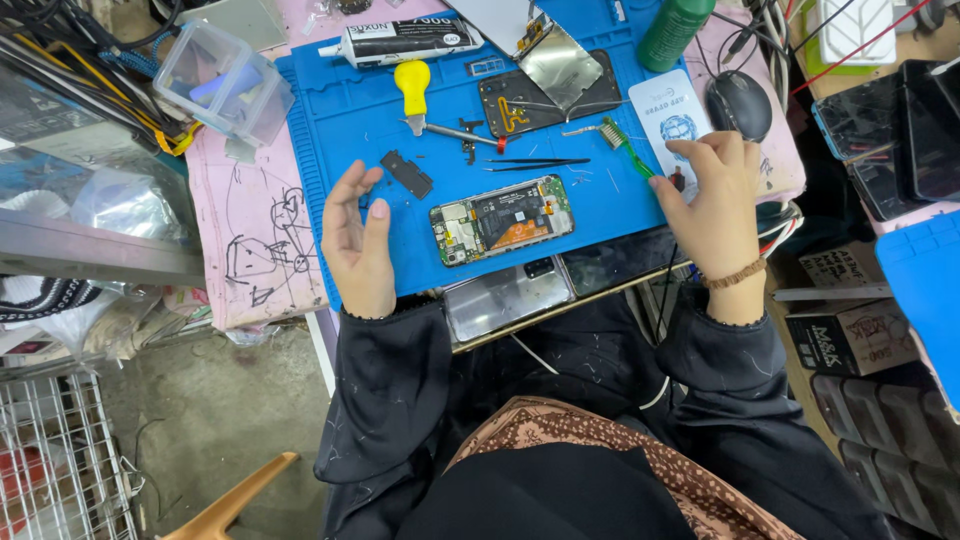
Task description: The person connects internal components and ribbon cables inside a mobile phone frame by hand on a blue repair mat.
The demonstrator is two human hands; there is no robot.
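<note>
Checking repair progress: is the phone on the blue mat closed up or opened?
Opened. The phone lies with its back cover off, circuit boards and black battery exposed, between the left hand and right hand.

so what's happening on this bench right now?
A person sits at a blue work mat with an opened smartphone lying back-off in front of them, its board and battery exposed. The left hand hovers open just left of the phone, holding nothing. The right hand rests on a white printed card at the mat's right edge. Black tweezers, a green-handled brush and a yellow-handled tool lie above the phone, untouched.
</note>
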